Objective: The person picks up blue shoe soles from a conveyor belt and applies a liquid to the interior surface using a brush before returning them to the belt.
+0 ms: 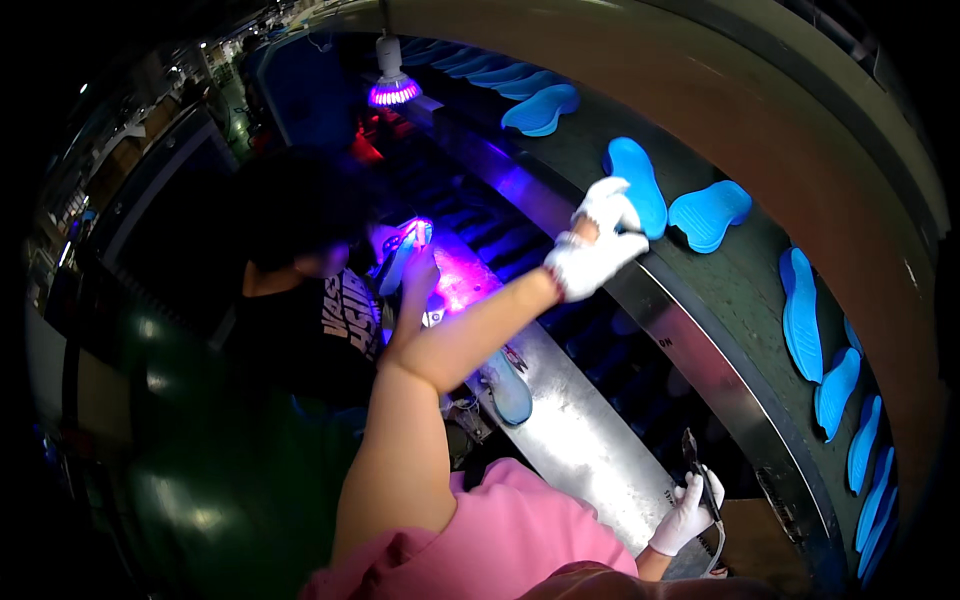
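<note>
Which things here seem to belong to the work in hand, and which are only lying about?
Likely in use:
- Blue sole, at the left hand
- Corded tool, in the right hand

Apparently just around:
- Other blue soles, along the belt
- Pale sole, on the bench

Dim surroundings | violet lamp (396, 90) glowing | steel bench (585, 440) glare | black, curved edges

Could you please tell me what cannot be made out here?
Head view:
- Part of one blue sole: behind the left hand.
- Part of the dark tool: inside the right hand.
- Lower-right soles: overlapping one another.
- Upper-left background: small, blurred.
</note>
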Demonstrator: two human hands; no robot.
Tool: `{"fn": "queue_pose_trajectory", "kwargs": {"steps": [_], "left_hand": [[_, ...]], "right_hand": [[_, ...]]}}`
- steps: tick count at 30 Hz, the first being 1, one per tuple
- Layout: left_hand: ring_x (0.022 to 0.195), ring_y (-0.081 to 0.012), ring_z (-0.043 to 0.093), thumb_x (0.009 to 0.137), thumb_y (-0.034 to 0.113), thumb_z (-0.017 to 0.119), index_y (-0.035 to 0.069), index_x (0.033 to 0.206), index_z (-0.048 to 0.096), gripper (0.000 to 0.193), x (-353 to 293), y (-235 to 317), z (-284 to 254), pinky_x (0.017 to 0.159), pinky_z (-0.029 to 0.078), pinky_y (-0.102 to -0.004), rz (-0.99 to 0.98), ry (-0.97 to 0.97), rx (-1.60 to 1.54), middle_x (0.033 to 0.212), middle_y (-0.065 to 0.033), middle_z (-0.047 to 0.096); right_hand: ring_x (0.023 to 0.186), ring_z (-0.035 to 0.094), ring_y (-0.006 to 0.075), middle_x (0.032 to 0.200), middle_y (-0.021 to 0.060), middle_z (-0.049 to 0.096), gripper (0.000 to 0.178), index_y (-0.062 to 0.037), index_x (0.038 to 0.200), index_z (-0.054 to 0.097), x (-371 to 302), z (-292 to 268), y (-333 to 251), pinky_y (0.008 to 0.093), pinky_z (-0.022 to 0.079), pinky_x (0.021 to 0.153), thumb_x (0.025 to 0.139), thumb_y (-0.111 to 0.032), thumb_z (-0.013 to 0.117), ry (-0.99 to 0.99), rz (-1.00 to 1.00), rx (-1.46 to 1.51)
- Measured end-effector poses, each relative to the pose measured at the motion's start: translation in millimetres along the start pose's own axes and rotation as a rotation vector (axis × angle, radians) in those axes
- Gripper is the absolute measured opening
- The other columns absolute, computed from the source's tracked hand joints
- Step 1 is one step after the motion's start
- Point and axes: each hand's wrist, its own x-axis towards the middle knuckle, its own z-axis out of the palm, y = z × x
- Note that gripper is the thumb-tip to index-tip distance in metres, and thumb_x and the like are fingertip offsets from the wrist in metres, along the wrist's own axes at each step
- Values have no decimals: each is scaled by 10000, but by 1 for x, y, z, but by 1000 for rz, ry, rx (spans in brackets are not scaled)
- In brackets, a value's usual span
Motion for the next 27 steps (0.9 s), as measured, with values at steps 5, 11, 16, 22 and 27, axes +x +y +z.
{"fn": "queue_pose_trajectory", "kwargs": {"steps": [5, 11, 16, 22, 27], "left_hand": [[1153, -197, 544, 971, 386, 575, 63, 1235, 557, 418, -66, 79, -16, 988, 441, -361, -551, 542, -1187, 1019, 9, 598], [1136, -562, 550, 883, 797, 300, 43, 1476, 336, 960, -92, 70, 4, 715, 598, -497, -747, -231, -2347, 1297, -386, 503], [961, -473, 636, 859, 797, 379, -63, 1319, 491, 982, -91, 96, 42, 846, 547, -597, -986, -56, -2184, 1149, -353, 582], [1024, -464, 615, 842, 803, 407, -1, 1365, 468, 961, -139, 117, 66, 939, 491, -578, -863, -114, -2031, 1191, -317, 586], [1156, -416, 569, 895, 761, 354, 23, 1445, 380, 921, -165, 140, 79, 1018, 459, -499, -1098, 41, -2294, 1276, -303, 541]], "right_hand": [[606, 458, 40, 794, 24, 557, 218, -10, 1125, 593, 27, -9, -3, 172, 362, 503, 945, -129, 628, 2, 38, 205], [627, 445, 44, 837, 3, 553, 239, -3, 1153, 585, 38, -27, -8, 197, 364, 523, 981, -169, 598, -37, 118, 374], [565, 418, 45, 829, 12, 579, 221, -6, 1132, 592, 46, -33, -22, 198, 350, 492, 946, -118, 635, -124, 115, 311], [687, 609, 78, 819, 29, 684, 194, -7, 948, 686, 77, 109, -106, 243, 499, 629, 811, -107, 780, -302, -549, -48], [656, 667, 216, 789, 109, 674, 239, -42, 911, 673, 29, 47, -90, 286, 531, 618, 718, -13, 812, -361, -1018, -356]]}}
